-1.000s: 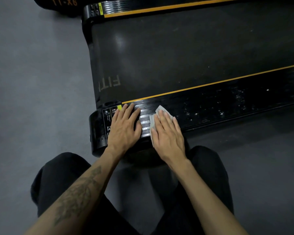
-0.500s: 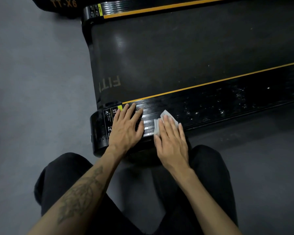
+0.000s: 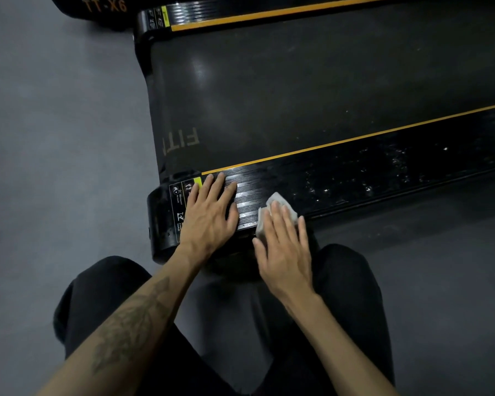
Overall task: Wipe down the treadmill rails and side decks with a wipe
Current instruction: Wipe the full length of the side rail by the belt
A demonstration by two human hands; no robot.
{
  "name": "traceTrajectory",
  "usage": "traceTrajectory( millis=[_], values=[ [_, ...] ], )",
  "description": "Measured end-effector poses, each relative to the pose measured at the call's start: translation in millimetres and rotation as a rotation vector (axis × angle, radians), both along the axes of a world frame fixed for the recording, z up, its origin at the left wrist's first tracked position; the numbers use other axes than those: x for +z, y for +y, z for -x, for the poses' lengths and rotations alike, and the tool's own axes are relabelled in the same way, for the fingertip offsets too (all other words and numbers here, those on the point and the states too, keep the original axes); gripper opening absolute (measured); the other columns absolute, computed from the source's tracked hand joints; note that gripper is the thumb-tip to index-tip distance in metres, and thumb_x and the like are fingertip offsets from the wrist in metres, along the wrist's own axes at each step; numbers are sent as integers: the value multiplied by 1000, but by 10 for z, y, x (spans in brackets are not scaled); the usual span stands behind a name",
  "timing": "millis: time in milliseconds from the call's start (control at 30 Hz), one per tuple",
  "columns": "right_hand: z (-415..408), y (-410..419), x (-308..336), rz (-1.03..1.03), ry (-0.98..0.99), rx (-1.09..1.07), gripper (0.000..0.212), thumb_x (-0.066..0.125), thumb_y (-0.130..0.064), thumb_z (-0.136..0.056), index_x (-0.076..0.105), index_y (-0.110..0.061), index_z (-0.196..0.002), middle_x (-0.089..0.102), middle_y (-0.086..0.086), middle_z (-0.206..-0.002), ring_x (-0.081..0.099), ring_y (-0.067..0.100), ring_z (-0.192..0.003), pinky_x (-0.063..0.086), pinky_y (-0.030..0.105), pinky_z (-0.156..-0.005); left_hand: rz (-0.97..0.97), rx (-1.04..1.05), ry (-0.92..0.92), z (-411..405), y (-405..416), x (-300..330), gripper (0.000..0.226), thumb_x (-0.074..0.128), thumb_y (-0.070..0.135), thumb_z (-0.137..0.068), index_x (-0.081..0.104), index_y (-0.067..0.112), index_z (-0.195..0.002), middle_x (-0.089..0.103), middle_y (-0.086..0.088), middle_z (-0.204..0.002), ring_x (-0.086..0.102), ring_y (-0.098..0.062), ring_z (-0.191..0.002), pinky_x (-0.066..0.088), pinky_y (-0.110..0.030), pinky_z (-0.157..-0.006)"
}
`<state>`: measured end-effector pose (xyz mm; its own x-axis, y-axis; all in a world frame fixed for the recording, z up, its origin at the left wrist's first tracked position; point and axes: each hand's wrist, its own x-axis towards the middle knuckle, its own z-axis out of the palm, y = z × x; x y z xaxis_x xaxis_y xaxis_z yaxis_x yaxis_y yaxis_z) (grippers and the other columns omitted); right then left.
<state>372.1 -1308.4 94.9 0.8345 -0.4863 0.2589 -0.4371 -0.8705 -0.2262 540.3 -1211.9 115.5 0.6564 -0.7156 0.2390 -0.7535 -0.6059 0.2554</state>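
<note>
Head view, looking down past dark trousers (image 3: pixel 352 304) at the rear end of a black treadmill (image 3: pixel 269 90) on a grey floor (image 3: pixel 55 138). The near side deck (image 3: pixel 383 170) is a ribbed black strip with an orange line (image 3: pixel 355 140) along its inner edge, running from the rounded end cap (image 3: pixel 160 221) off to the right edge of the picture. Between the two decks lies the dark belt (image 3: pixel 297 81), with pale letters reading "FIT" near its end.

The left hand (image 3: pixel 209 215) lies flat on the near deck right by the end cap — fingers straight and slightly spread, palm down, gripping nothing. It partly covers a warning label (image 3: pixel 179 201) (white pictograms, a yellow-green patch at the top corner). A tattoo (image 3: pixel 132 324) shows on that forearm.

The right hand (image 3: pixel 283 247) is just beside it, also flat with straight fingers, pressing a white wipe (image 3: pixel 277 202) against the deck's outer edge. The wipe sticks out past the fingertips and a little on the thumb side — the rest is hidden under the palm.

Further right, the deck surface carries scattered bright specks (image 3: pixel 383 172). The far side deck (image 3: pixel 269 12) runs along the top, with "TT-X6" lettering (image 3: pixel 103 7) on a black part beyond it.
</note>
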Motion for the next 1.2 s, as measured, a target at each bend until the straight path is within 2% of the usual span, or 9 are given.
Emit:
traceTrajectory(
  millis=[167, 300, 433, 500, 633, 800, 900, 1000, 1200],
  values=[
    [-183, -64, 31, 19, 23, 83, 63, 37, -43, -103, 39, -13, -158, 28, 6, -168, 22, 21, -157, 7, 51, -127, -17, 12, 2, 3, -44, 29, 57, 38, 40, -96, 60, 13, -142, 49, -16, -154, 41, -37, -146, 31, -58, -120],
    [-29, -142, 37, 7, 1, -2, 63, 35, -42, -104, 35, -12, -160, 26, 6, -169, 19, 21, -157, 9, 54, -127, 17, 88, 69, 93, -170, 59, 51, 43, 37, -93, 63, 8, -130, 54, -19, -148, 43, -40, -144, 32, -60, -118],
    [36, 36, -5, -24, -42, 5, 64, 40, -39, -102, 36, -9, -159, 26, 8, -169, 18, 22, -158, 13, 52, -127, 54, 166, 93, 134, -370, 70, 40, 42, 36, -91, 61, 3, -106, 59, -21, -125, 50, -44, -129, 39, -59, -110],
    [-41, -3, -6, -17, -26, 57, 62, 39, -39, -102, 38, -11, -158, 27, 6, -168, 20, 21, -157, 13, 51, -127, 65, 178, 97, 131, -414, 57, 37, 40, 35, -93, 58, 4, -102, 58, -20, -118, 51, -43, -126, 39, -59, -108],
    [-38, -255, 12, -25, -22, 12, 60, 38, -38, -102, 41, -16, -158, 29, 2, -168, 23, 19, -156, 13, 54, -126, 69, 129, 47, 180, -420, -7, 39, 44, 34, -98, 59, 9, -124, 54, -16, -138, 40, -37, -143, 29, -57, -120],
    [123, -171, 10, -50, -54, -32, 62, 38, -38, -103, 37, -9, -158, 26, 10, -168, 19, 23, -158, 15, 52, -127, -25, 91, 81, 172, -463, 1, 56, 33, 38, -100, 48, 18, -151, 36, -9, -164, 23, -29, -156, 19, -57, -125],
    [26, -226, 11, -60, -27, 42, 60, 37, -39, -104, 38, -13, -158, 26, 6, -169, 18, 21, -158, 14, 52, -126, -48, 83, 88, 179, -461, -4, 59, 31, 40, -101, 44, 19, -154, 29, -7, -168, 19, -28, -157, 17, -57, -126],
    [-17, -420, 40, -50, 0, 25, 60, 33, -40, -105, 37, -15, -159, 26, 2, -169, 18, 18, -158, 13, 55, -126, -53, 85, 102, 171, -462, 14, 61, 28, 42, -101, 42, 20, -155, 27, -6, -169, 17, -27, -158, 16, -56, -126],
    [97, -264, 33, -47, -10, -38, 66, 37, -41, -102, 36, -6, -158, 24, 13, -169, 15, 24, -158, 12, 53, -127, -62, 100, 111, 186, -469, 45, 62, 29, 43, -100, 43, 21, -156, 28, -5, -168, 18, -27, -158, 15, -55, -127]
  ],
)
